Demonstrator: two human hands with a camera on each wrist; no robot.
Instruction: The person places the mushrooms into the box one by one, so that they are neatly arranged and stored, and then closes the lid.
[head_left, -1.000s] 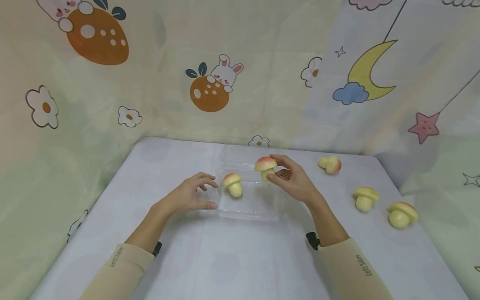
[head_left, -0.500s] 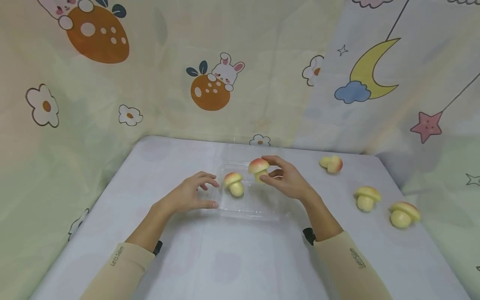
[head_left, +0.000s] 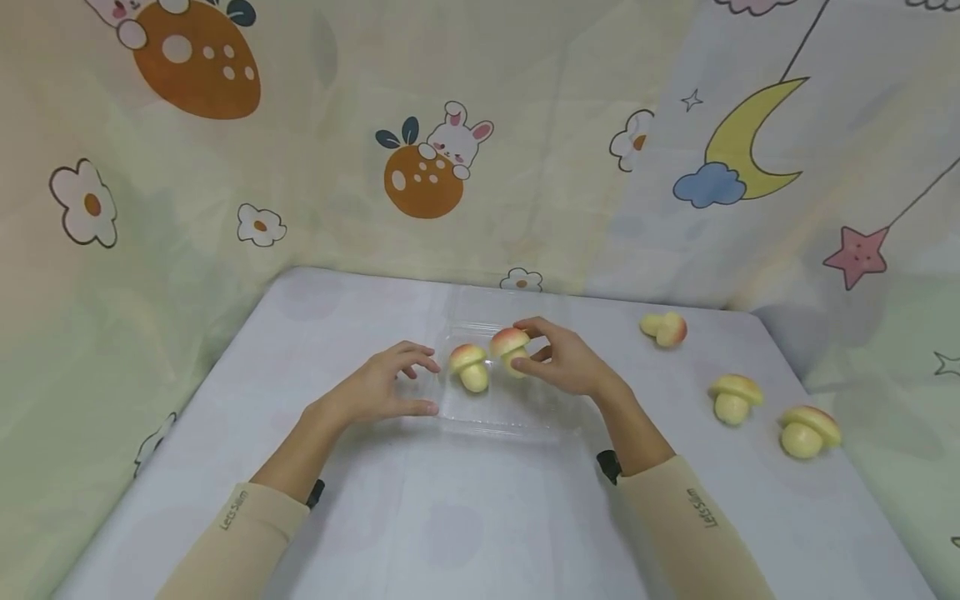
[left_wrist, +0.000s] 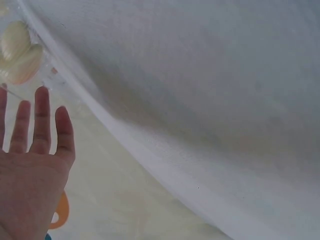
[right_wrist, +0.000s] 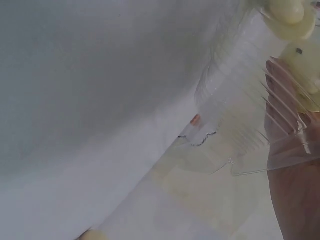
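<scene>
A clear plastic container (head_left: pixel 517 415) lies on the table with its lid raised at the back. My right hand (head_left: pixel 566 364) pinches a toy mushroom (head_left: pixel 510 340) with a reddish cap, over or in the container; whether it touches the bottom I cannot tell. Just left of it, a second toy mushroom (head_left: pixel 471 373) lies tilted inside. At the container's left edge is my left hand (head_left: pixel 386 387), fingers spread and fingertips at the wall. The left wrist view shows that hand's fingers (left_wrist: pixel 42 120) extended. Through the clear plastic (right_wrist: pixel 235 100), the right wrist view shows part of the right hand.
On the right side of the table are three more toy mushrooms: one at the back (head_left: pixel 666 330), one in the middle (head_left: pixel 733 398) and one near the right edge (head_left: pixel 810 432). A printed cloth (head_left: pixel 322 167) hangs behind the white-covered table (head_left: pixel 450 517).
My right hand has moved left and down with its mushroom, close to the one lying in the container. The left hand has stayed at the container's left edge.
</scene>
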